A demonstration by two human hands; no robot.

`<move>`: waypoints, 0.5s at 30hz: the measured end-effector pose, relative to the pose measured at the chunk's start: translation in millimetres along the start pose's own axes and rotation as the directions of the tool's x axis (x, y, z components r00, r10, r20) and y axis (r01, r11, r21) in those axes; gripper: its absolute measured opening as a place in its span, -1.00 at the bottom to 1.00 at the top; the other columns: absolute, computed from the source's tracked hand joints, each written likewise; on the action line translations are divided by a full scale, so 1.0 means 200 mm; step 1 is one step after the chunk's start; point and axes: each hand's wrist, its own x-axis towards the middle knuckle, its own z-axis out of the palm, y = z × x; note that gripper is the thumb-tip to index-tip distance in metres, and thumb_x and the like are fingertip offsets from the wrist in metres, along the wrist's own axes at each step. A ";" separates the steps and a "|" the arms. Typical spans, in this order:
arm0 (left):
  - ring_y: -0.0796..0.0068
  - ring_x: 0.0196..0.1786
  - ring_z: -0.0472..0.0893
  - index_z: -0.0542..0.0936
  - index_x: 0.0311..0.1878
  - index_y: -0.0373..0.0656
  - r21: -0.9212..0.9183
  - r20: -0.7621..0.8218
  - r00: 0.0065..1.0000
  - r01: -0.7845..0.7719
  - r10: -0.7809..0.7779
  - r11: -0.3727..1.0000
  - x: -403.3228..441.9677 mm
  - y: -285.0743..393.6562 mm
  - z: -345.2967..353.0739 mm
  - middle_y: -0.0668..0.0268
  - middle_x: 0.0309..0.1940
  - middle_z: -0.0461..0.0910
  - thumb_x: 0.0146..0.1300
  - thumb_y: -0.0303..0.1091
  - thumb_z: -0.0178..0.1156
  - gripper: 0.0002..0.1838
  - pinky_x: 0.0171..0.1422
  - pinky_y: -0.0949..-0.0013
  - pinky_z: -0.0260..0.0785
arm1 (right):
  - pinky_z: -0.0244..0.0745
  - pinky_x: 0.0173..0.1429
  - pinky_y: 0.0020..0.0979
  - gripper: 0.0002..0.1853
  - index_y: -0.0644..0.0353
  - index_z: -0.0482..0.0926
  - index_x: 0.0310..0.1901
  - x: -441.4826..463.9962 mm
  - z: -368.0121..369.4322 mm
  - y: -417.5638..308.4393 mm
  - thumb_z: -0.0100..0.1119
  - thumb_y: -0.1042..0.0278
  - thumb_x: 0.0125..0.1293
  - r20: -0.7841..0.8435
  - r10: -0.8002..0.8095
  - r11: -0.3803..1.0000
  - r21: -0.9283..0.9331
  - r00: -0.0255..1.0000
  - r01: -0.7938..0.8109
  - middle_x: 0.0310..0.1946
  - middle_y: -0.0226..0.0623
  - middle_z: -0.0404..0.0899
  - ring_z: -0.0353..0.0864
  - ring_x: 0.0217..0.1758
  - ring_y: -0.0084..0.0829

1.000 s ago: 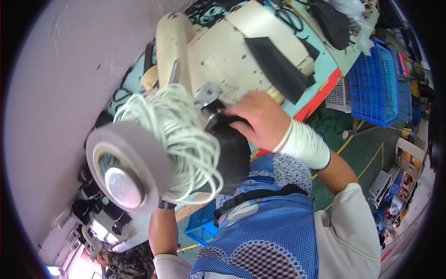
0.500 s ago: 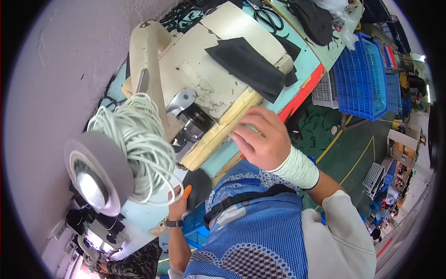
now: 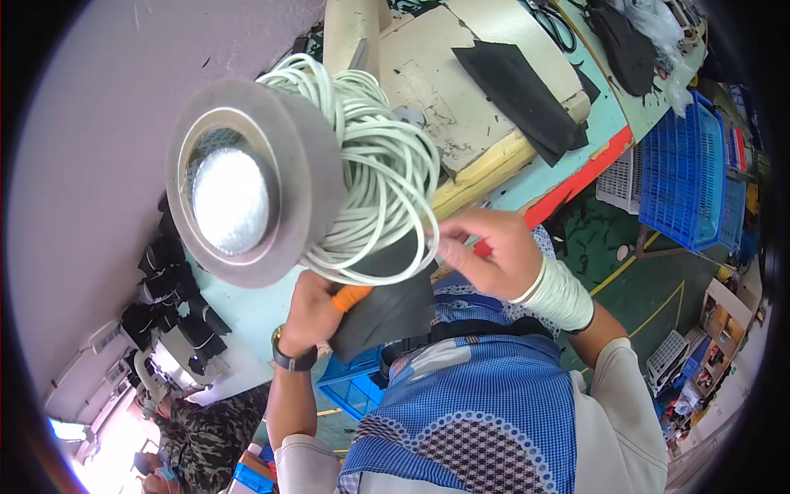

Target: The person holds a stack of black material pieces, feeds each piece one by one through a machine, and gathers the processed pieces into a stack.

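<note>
My left hand [image 3: 306, 317], with an orange cover on a digit and a watch on the wrist, is closed on a piece of black material [image 3: 387, 317]. That piece hangs over the table's front edge by my apron. My right hand [image 3: 494, 255] has its thumb and forefinger brought together near the upper part of the black piece. Its fingertips are partly hidden behind a loose bundle of pale green cord [image 3: 383, 173]. Cord of similar colour is wound round my right wrist. A grey ring-shaped roll [image 3: 317, 165] stands close to the camera, beside the cord bundle.
Behind the cord is a cream sewing machine [image 3: 420, 82] with a padded yellow edge [image 3: 485, 177]. Black cut strips [image 3: 522, 99] lie on its bed. Scissors [image 3: 555, 25] lie farther back. Blue crates [image 3: 683, 177] stand at right. A person in camouflage [image 3: 218, 440] sits at lower left.
The view has shifted, bringing the roll and cord nearer the middle. My left hand has come up with the black piece, and my right hand has moved down from the machine's padded edge towards it.
</note>
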 end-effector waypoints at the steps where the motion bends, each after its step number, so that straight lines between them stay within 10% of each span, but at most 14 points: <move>1: 0.54 -0.04 0.58 0.66 -0.05 -0.34 0.001 -0.002 1.000 0.004 -0.004 1.000 0.03 -0.04 -0.02 0.21 -0.11 0.71 0.25 -0.45 0.30 -0.76 0.13 0.38 0.41 | 0.55 -0.23 -0.30 -0.80 0.33 0.64 -0.25 0.02 -0.02 0.01 0.31 0.35 0.21 -0.018 0.004 1.000 0.001 1.000 -0.004 -0.41 -0.14 0.66 0.68 -0.34 -0.16; 5: 0.32 0.13 0.58 0.59 0.12 -0.27 0.060 -0.023 0.999 0.037 -0.035 0.998 0.07 -0.21 -0.14 0.19 0.11 0.61 0.30 -0.51 0.16 -0.68 0.30 0.25 0.37 | 0.52 -0.29 -0.31 -0.88 0.29 0.64 -0.28 0.11 -0.10 0.09 0.29 0.44 0.19 -0.063 -0.161 0.968 -0.207 0.985 0.145 -0.44 -0.12 0.63 0.65 -0.39 -0.17; 9: 0.78 -0.40 0.51 0.70 -0.22 -0.35 0.575 -0.118 0.955 -0.157 0.272 0.803 0.09 -0.28 -0.19 0.42 -0.46 0.67 0.40 -0.18 0.21 -0.65 -0.36 0.58 0.38 | 0.51 -0.30 -0.29 -0.87 0.25 0.64 -0.26 0.20 -0.13 0.13 0.30 0.45 0.16 -0.042 -0.198 0.949 -0.257 0.979 0.181 -0.44 -0.13 0.62 0.62 -0.42 -0.16; 11: 0.80 -0.41 0.48 0.68 -0.25 -0.34 0.017 -0.106 0.994 0.023 -0.021 1.000 0.09 -0.04 -0.09 0.45 -0.46 0.64 0.39 -0.17 0.22 -0.66 -0.37 0.59 0.33 | 0.52 -0.26 -0.25 -0.85 0.23 0.64 -0.25 0.24 -0.13 0.13 0.31 0.41 0.14 -0.021 -0.179 0.938 -0.306 0.984 0.164 -0.44 -0.15 0.61 0.61 -0.37 -0.17; 15: 0.83 -0.39 0.43 0.57 -0.21 -0.24 -0.021 -0.072 0.997 -0.014 0.012 1.000 0.13 -0.03 -0.07 0.48 -0.42 0.59 0.42 -0.23 0.19 -0.76 -0.34 0.64 0.26 | 0.50 -0.11 -0.21 -0.83 0.20 0.65 -0.24 0.33 -0.10 0.15 0.31 0.36 0.12 0.092 -0.247 0.869 -0.419 0.965 0.262 -0.41 -0.21 0.62 0.60 -0.22 -0.18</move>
